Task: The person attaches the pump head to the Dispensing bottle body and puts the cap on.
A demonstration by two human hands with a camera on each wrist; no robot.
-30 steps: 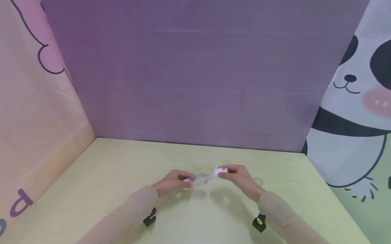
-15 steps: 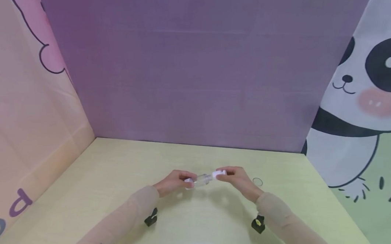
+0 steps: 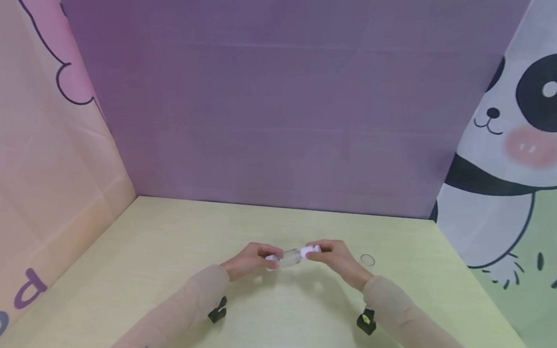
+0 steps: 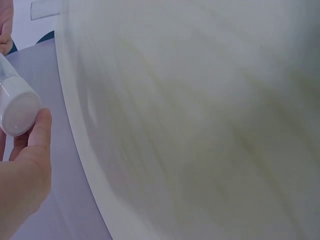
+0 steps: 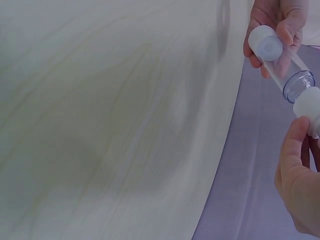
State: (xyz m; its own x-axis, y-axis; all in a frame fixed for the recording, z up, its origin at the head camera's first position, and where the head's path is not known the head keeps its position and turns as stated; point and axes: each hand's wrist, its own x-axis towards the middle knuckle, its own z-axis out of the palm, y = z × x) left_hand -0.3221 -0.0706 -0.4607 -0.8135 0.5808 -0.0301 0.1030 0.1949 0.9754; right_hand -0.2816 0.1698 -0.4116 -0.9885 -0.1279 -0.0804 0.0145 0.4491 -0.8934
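Observation:
A clear plastic bottle (image 3: 290,257) with a white base (image 4: 21,112) lies sideways in the air above the table. My left hand (image 3: 250,260) grips it round the base end, thumb and fingers on opposite sides. At the other end, my right hand (image 3: 335,255) pinches a white cap (image 5: 306,106) between thumb and fingers. In the right wrist view the cap sits over the neck of the bottle (image 5: 284,67), just past its clear collar. Part of the cap is cut off by that view's edge.
A thin ring (image 3: 367,259) lies on the pale wooden table (image 3: 286,321), right of my right hand. A purple wall (image 3: 275,116) rises along the table's far edge, with printed panels at both sides. Black wrist mounts (image 3: 366,323) hang under the sleeves.
The cap was apart from the bottle a second ago. It has moved left onto the bottle's neck, while my left hand and the bottle have shifted slightly right.

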